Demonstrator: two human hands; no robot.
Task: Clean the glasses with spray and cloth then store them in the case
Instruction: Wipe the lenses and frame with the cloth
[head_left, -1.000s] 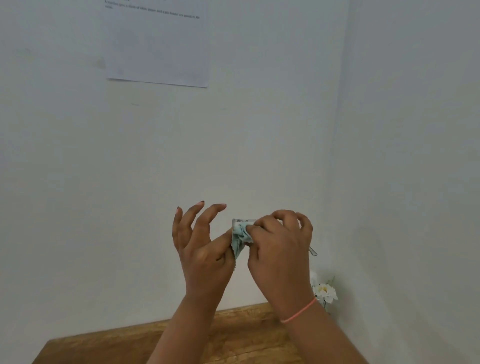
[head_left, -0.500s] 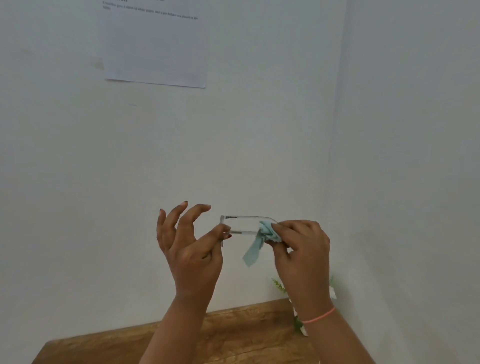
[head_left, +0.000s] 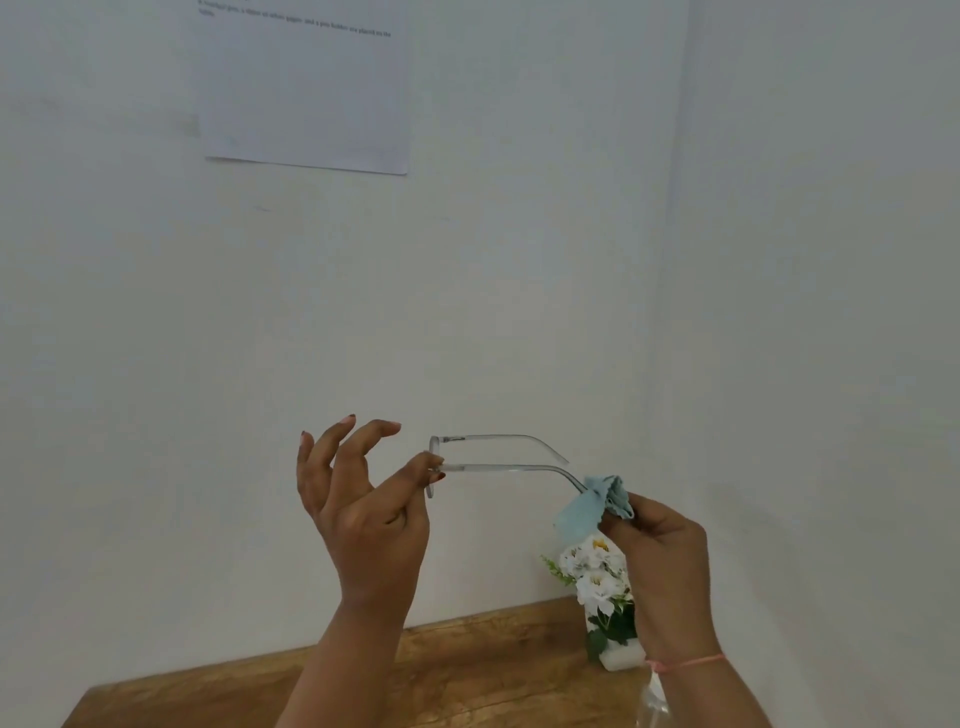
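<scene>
I hold clear-framed glasses (head_left: 498, 457) up in front of the white wall, their arms unfolded and pointing right. My left hand (head_left: 369, 509) pinches the frame's front edge between thumb and forefinger, the other fingers spread upward. My right hand (head_left: 660, 545) grips a bunched light-blue cloth (head_left: 597, 504), which wraps the curved tip of the nearer arm. The spray and the case are out of sight.
A wooden table (head_left: 467, 670) runs along the bottom, set against the wall. A small white pot of white flowers (head_left: 602, 597) stands in the corner behind my right wrist. A printed sheet of paper (head_left: 306, 83) hangs on the wall above.
My right hand slid the cloth rightward along the glasses' arm, from the frame front to its tip. The hands moved apart and the glasses' arms came into full view.
</scene>
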